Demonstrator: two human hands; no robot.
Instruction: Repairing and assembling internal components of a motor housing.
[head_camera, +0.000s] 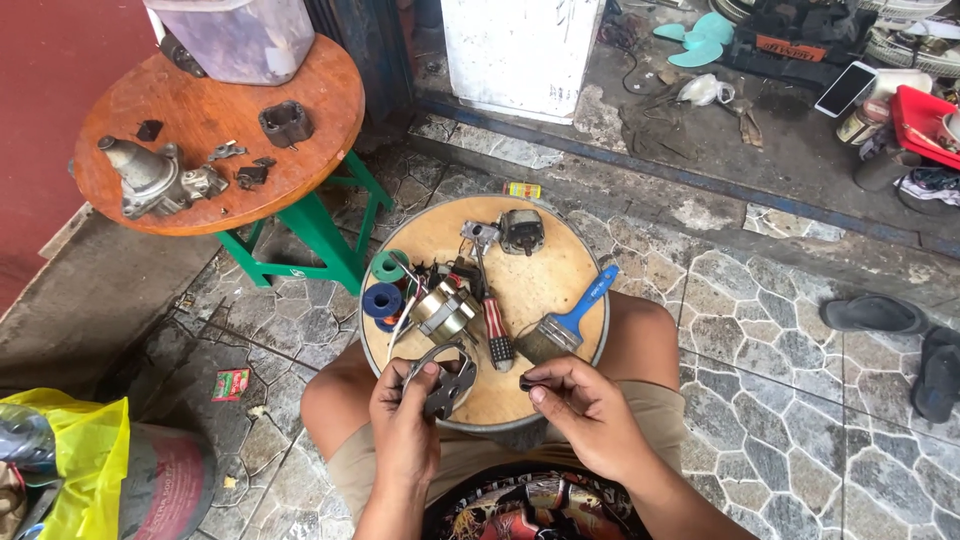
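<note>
My left hand (405, 425) grips a grey metal motor bracket (447, 382) over the near edge of a round wooden stool top (560, 270). My right hand (585, 405) pinches a small dark part (527, 381) between thumb and fingers, just right of the bracket. On the stool top lie a brass-coloured motor coil (444, 309), a red-handled screwdriver (494, 325), a blue-handled paintbrush (570, 322), a small grey motor (521, 231), and green (388, 265) and blue (381, 300) tape rolls.
A second round wooden table (215, 125) on green legs stands at the left with a metal housing (150, 178) and small parts. A yellow bag (70, 460) lies at the lower left. Black sandals (900, 340) lie at the right. Red tray (925, 125) and phone (846, 88) sit far right.
</note>
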